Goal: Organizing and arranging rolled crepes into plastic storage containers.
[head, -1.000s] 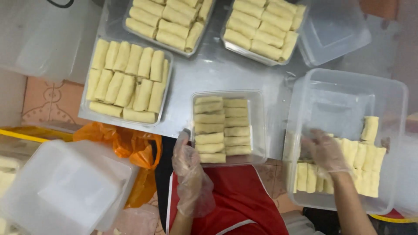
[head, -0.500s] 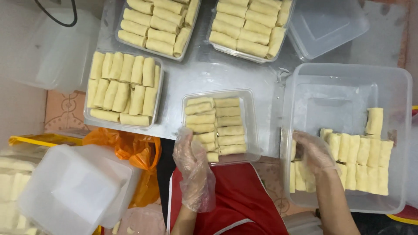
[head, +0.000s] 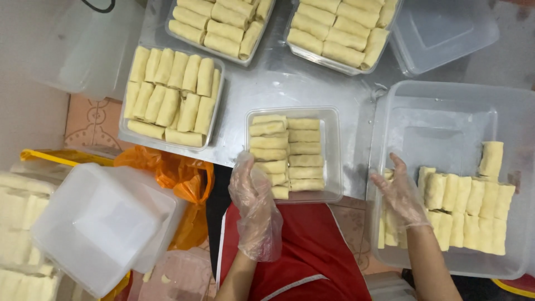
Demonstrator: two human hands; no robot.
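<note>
Inside the big clear tub (head: 446, 111), the gloved right hand (head: 402, 195) has slid leftward, fingers spread over pale rolls (head: 465, 206). Left hand (head: 253, 192), loosely open, now touches the small tray (head: 332, 156) of rolls.

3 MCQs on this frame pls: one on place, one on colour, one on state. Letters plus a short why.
1. Where is the right hand?
A. inside the large clear bin
B. on the orange bag
C. on a lid

2. What colour is the crumpled bag at the table edge?
A. blue
B. orange
C. black

3. How is the small tray by the left hand?
A. empty
B. lidded
C. open, nearly full of rolls

Key:
1 A, the gloved hand reaches over the bin wall beside the rolls in it.
2 B, it shows bright orange beside the red garment.
3 C, two columns of pale rolls fill it and no lid covers it.
</note>
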